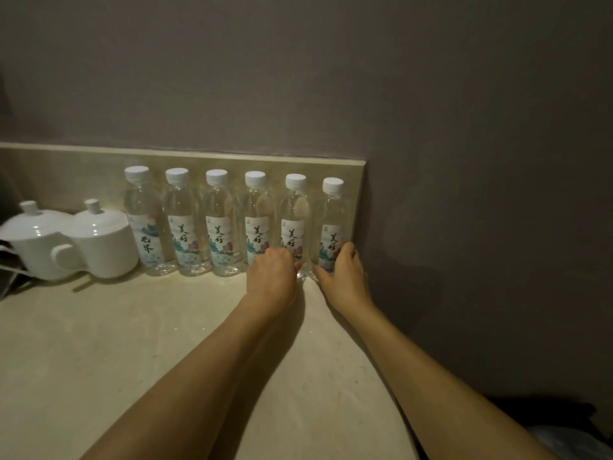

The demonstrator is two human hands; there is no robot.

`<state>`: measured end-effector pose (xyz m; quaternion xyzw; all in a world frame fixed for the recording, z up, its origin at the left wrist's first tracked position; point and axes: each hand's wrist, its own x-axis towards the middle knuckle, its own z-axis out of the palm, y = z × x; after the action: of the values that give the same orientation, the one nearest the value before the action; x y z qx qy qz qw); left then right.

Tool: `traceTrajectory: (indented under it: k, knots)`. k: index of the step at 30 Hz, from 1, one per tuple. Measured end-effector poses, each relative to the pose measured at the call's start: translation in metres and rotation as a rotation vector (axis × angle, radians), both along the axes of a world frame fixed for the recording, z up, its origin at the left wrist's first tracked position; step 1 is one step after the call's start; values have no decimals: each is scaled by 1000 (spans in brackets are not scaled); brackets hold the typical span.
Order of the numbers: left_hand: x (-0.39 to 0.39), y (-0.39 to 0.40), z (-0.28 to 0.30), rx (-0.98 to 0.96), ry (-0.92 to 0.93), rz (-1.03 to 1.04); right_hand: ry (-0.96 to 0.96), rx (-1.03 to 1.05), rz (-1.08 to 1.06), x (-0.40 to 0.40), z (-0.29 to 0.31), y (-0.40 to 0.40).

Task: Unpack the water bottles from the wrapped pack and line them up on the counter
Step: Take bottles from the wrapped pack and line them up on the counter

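Observation:
Several clear water bottles with white caps and printed labels stand upright in a row against the low backsplash. My right hand (345,272) wraps the lower part of the rightmost bottle (332,214), thumb at its front and fingers behind it. My left hand (272,270) is curled against the lower left side of the second bottle from the right (294,210), and covers the base of the bottle to its left (255,210). Every bottle rests on the beige counter (132,343). No wrapped pack is in view.
Two white lidded cups (99,240) stand at the left end of the row, touching the leftmost bottle (142,214). A wall (464,227) closes the counter right beside the rightmost bottle. A dark wire rack (10,277) shows at the far left edge.

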<state>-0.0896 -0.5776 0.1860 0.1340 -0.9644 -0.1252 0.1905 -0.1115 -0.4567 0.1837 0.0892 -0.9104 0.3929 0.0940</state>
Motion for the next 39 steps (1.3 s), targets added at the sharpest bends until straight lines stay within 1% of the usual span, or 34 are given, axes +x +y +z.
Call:
traceTrajectory:
  k: [5,20,29,34,39]
  knots:
    - [-5,-1,0,-10,10,19,16,27,-5,-7,-1,-5]
    - [-9,-8,-4,-4,2,-27,32,27,-42,-16,-4,-13]
    - [-4,-7,-1,60,4,-40,25,13,-73,-10,-1,-16]
    - [-2,-6,0,52,4,-25,20,23,-112,-6,0,-20]
    - [-2,-7,-2,78,40,-23,1,35,-135,-6,2,-22]
